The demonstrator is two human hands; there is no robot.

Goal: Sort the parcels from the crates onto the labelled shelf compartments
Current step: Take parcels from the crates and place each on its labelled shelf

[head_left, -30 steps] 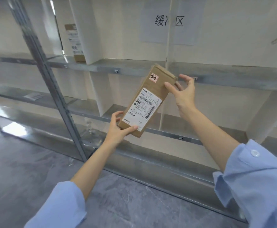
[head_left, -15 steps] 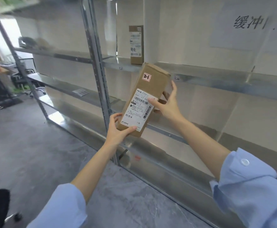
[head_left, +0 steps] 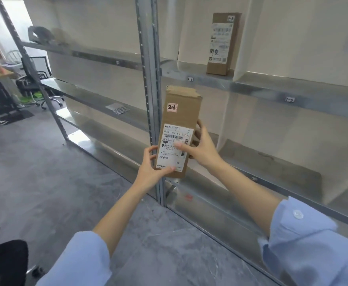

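Observation:
A long brown cardboard parcel point(head_left: 180, 120) marked "2-1", with a white shipping label, stands nearly upright in the air in front of the metal shelf rack point(head_left: 148, 79). My left hand point(head_left: 151, 169) grips its lower left corner, thumb across the label's bottom edge. My right hand point(head_left: 200, 149) holds its right side, thumb on the label and fingers behind. A second brown parcel point(head_left: 222, 43) marked "1-1" stands upright on the upper shelf above the small tag "1-1" point(head_left: 190, 79). The tag "1-2" point(head_left: 289, 99) marks the compartment to its right.
White dividers split the shelves into compartments. A vertical steel post stands just behind the held parcel. A sheet of small labels point(head_left: 118, 109) lies on the middle shelf of the left bay. Office chairs point(head_left: 39, 79) and a desk stand at far left; a black chair point(head_left: 1, 256) is near my left.
My view has swung left along the rack and closer. The parcel has turned from tilted to nearly upright, and my right hand slid from its top down to its right side.

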